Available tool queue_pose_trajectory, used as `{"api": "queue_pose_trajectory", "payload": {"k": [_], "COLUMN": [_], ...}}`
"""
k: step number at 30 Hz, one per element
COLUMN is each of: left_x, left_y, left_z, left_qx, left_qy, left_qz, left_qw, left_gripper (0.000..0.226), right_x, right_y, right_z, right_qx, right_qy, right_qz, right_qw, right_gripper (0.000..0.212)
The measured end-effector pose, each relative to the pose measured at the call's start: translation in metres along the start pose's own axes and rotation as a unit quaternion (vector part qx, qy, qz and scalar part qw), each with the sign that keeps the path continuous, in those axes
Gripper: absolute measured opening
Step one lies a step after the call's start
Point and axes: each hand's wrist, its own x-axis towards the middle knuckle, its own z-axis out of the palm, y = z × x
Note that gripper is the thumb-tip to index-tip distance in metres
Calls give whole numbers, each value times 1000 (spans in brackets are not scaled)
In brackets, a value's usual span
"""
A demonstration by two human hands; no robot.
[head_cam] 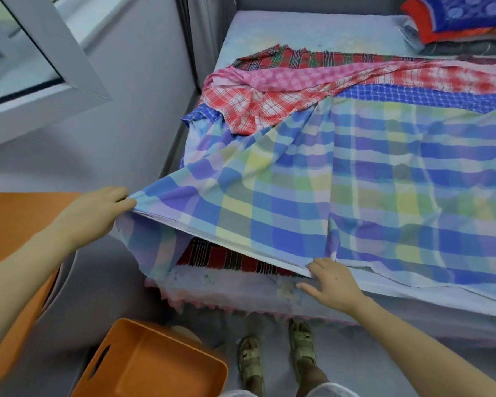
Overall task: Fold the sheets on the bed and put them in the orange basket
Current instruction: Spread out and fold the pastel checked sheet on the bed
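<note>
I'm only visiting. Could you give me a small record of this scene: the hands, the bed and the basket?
left hand: grips a corner of the pastel checked sheet, lifted off the bed
right hand: on that sheet's near edge; grip unclear
also on bed: red checked sheet and other checked sheets, bunched behind
basket: orange, on the floor at the person's left, no sheet seen inside
folding: pastel sheet still spread wide
</note>
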Motion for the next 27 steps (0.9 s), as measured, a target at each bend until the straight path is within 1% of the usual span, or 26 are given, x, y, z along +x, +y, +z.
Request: {"api": "queue_pose_trajectory", "payload": {"k": [1,2,3,4,5,6,7,8,9,10,12,13,15,17,19,21,22,23,24,25,26,27], "left_x": [-1,-4,-6,-8,-8,-7,-6,-7,-8,-12,-27,-35,-50,-60,-59,-50,-43,-33,-20,-5,12,25], "left_y": [-1,-2,-5,-9,-15,-21,-25,-27,-24,-18,1,12,29,40,48,66,77,91,111,133,158,182], "left_z": [2,2,1,0,0,0,2,6,12,19,47,60,89,116,128,133,134,137,138,139,141,144], "left_qx": [2,7,14,19,25,25,19,15,14,15,17,9,-15,-16,25,77,71,47,16,-8,-61,-127], "left_qy": [0,1,10,25,46,64,86,103,99,70,-13,-54,-107,-144,-181,-220,-219,-217,-225,-233,-222,-185], "left_qz": [1,3,12,18,17,6,-9,-21,-23,-18,5,0,-42,-93,-124,-171,-196,-212,-203,-169,-134,-85], "left_qw": [1000,1000,1000,999,998,998,996,994,995,997,1000,998,993,985,975,957,953,952,953,958,964,971], "left_gripper": [71,71,70,67,60,47,35,29,29,33,55,57,51,48,41,21,20,27,36,49,61,67], "right_x": [0,1,2,3,3,2,1,0,-2,-5,-10,-13,-20,-22,-18,-12,-7,-6,-5,-6,-8,-10], "right_y": [0,0,2,3,3,4,6,5,2,-2,-8,-11,-9,-4,-3,-2,-11,-22,-29,-30,-31,-33], "right_z": [-4,-6,-9,-16,-27,-34,-38,-40,-41,-36,-16,-7,18,32,40,56,54,51,48,51,57,62], "right_qx": [-16,-26,-34,-38,-37,-35,-31,-28,-32,-47,-88,-100,-91,-84,-87,-68,-71,-92,-115,-112,-112,-102], "right_qy": [-4,-1,22,49,70,94,113,118,107,87,21,-36,-143,-179,-183,-175,-169,-202,-214,-250,-268,-288], "right_qz": [-2,-6,-13,-14,-14,-14,-11,-8,-3,-10,-36,-28,17,47,62,64,82,101,84,80,75,67], "right_qw": [1000,1000,999,998,997,995,993,993,994,995,995,994,985,979,977,980,980,970,966,958,954,950], "right_gripper": [22,28,32,29,19,15,21,26,25,22,7,10,35,46,50,51,49,45,35,25,23,23]}}
